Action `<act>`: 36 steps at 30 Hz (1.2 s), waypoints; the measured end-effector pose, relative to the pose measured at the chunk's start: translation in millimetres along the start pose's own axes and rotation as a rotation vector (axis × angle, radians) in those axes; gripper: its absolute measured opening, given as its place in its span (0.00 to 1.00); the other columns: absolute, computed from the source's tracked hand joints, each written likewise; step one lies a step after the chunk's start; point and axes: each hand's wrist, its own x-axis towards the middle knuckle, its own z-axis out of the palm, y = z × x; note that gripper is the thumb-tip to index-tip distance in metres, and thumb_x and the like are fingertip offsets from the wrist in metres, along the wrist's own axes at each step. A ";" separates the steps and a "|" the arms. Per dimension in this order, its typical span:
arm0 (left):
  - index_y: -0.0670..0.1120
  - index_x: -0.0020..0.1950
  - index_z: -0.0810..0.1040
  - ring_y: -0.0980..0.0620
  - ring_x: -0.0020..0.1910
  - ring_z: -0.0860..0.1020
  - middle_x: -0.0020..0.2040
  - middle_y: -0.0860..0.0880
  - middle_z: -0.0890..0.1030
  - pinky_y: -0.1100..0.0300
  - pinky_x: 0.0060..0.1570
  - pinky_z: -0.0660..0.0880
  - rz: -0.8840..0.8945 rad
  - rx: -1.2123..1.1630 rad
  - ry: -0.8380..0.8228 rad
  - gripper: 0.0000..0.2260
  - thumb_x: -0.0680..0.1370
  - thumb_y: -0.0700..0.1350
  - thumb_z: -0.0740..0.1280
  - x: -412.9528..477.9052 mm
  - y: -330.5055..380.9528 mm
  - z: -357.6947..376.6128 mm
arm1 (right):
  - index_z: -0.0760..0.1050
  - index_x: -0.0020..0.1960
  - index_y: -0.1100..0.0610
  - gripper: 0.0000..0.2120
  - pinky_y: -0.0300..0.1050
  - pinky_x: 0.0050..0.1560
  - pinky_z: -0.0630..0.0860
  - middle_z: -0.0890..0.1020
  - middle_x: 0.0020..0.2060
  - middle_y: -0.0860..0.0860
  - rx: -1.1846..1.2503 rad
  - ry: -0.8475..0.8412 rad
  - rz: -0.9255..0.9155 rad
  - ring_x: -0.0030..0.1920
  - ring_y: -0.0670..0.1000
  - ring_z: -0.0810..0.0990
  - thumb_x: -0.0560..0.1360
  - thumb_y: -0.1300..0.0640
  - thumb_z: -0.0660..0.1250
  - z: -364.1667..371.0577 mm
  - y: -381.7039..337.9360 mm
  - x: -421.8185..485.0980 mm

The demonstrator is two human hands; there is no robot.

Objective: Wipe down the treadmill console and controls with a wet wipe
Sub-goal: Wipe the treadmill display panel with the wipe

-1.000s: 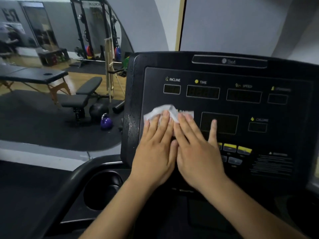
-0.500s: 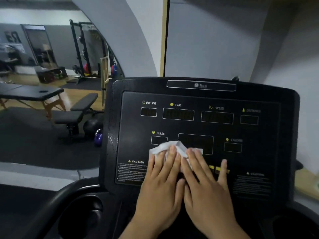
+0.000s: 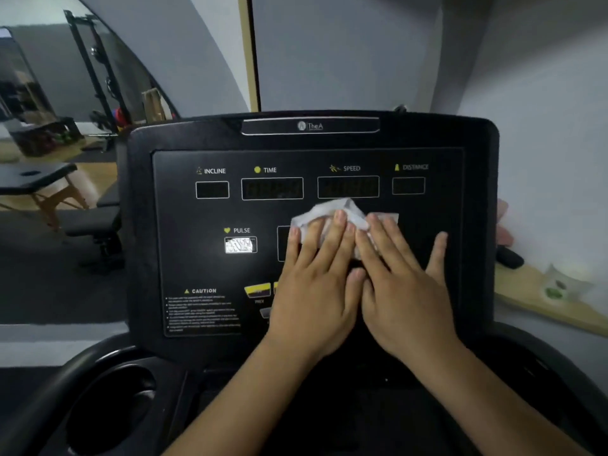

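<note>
White wet wipe (image 3: 332,213) now mid console (image 3: 184,258), just under the SPEED window (image 3: 348,186), shifted right from the PULSE window (image 3: 240,245). Left hand (image 3: 316,291) and right hand (image 3: 401,291) lie flat side by side, fingers straight, pressing it. Right edge and yellow buttons (image 3: 257,290) likely still to do.

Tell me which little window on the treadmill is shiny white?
The PULSE window at lower left. It glares white; the INCLINE, TIME, SPEED and DISTANCE windows are dark.

Dim, perhaps motion-blurred; glare on console (image 3: 312,149)
</note>
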 end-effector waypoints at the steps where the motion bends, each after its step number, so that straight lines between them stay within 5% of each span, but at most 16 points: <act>1: 0.46 0.79 0.59 0.47 0.79 0.51 0.80 0.47 0.58 0.45 0.77 0.46 0.006 0.009 0.004 0.25 0.83 0.52 0.51 12.7 2.0 -2.0 | 0.55 0.77 0.54 0.26 0.75 0.70 0.46 0.55 0.78 0.51 -0.002 0.016 0.024 0.78 0.49 0.50 0.80 0.48 0.48 -3.8 5.7 7.9; 9: 0.48 0.80 0.54 0.49 0.80 0.46 0.81 0.48 0.53 0.46 0.77 0.44 0.078 -0.030 -0.064 0.26 0.83 0.54 0.52 -15.0 38.1 22.4 | 0.60 0.76 0.55 0.28 0.74 0.70 0.50 0.57 0.78 0.52 0.004 -0.037 0.037 0.78 0.50 0.52 0.82 0.45 0.40 9.1 35.5 -44.2; 15: 0.45 0.80 0.56 0.45 0.80 0.48 0.80 0.44 0.55 0.44 0.77 0.44 0.123 0.014 -0.048 0.27 0.83 0.56 0.48 48.3 64.0 19.7 | 0.54 0.78 0.55 0.27 0.73 0.71 0.46 0.53 0.79 0.52 0.012 0.048 0.123 0.78 0.49 0.48 0.81 0.48 0.45 -9.0 72.6 -9.9; 23: 0.43 0.80 0.56 0.45 0.80 0.49 0.80 0.43 0.55 0.45 0.78 0.47 0.209 0.030 -0.109 0.29 0.83 0.58 0.46 41.0 95.5 35.9 | 0.59 0.77 0.58 0.27 0.71 0.72 0.52 0.58 0.78 0.54 0.049 0.075 0.147 0.78 0.52 0.53 0.81 0.49 0.51 -0.7 104.2 -35.7; 29: 0.41 0.79 0.56 0.46 0.80 0.47 0.81 0.43 0.53 0.45 0.77 0.49 0.273 0.004 -0.155 0.31 0.83 0.60 0.46 19.1 99.5 47.5 | 0.52 0.78 0.59 0.29 0.58 0.77 0.49 0.52 0.79 0.52 0.191 0.017 0.126 0.78 0.50 0.47 0.81 0.48 0.51 8.0 106.6 -69.6; 36: 0.38 0.79 0.54 0.46 0.80 0.50 0.80 0.41 0.53 0.47 0.77 0.51 0.260 0.036 -0.153 0.31 0.83 0.58 0.44 15.2 104.6 49.0 | 0.53 0.78 0.59 0.27 0.61 0.76 0.46 0.54 0.79 0.54 0.149 0.026 0.115 0.78 0.52 0.50 0.82 0.52 0.50 7.1 110.5 -61.6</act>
